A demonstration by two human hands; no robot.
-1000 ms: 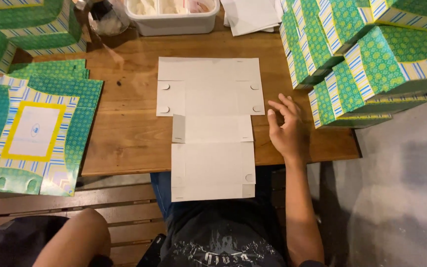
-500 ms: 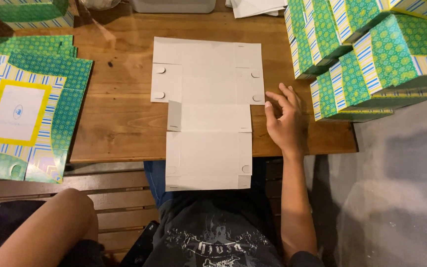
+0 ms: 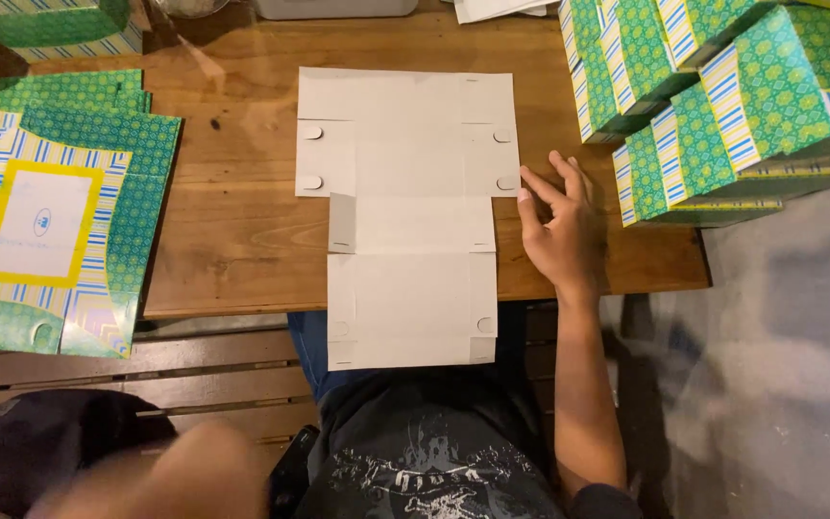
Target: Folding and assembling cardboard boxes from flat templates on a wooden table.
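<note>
A flat, unfolded white cardboard box blank (image 3: 405, 192) lies plain side up on the wooden table (image 3: 232, 240), its near end hanging over the table's front edge. My right hand (image 3: 559, 226) rests on the wood just right of the blank, fingers spread, a fingertip touching its right edge. My left hand (image 3: 160, 476) is a blurred shape low at the bottom left, away from the table, holding nothing that I can see.
A pile of flat green, blue and yellow patterned box blanks (image 3: 40, 221) lies at the table's left. Folded patterned boxes (image 3: 722, 106) are stacked at the right. A wooden bench (image 3: 194, 370) runs below the table edge; a grey floor (image 3: 790, 365) lies to the right.
The view has shifted slightly toward the table. My left arm has dropped lower and blurred at the bottom left. My right hand stays beside the blank.
</note>
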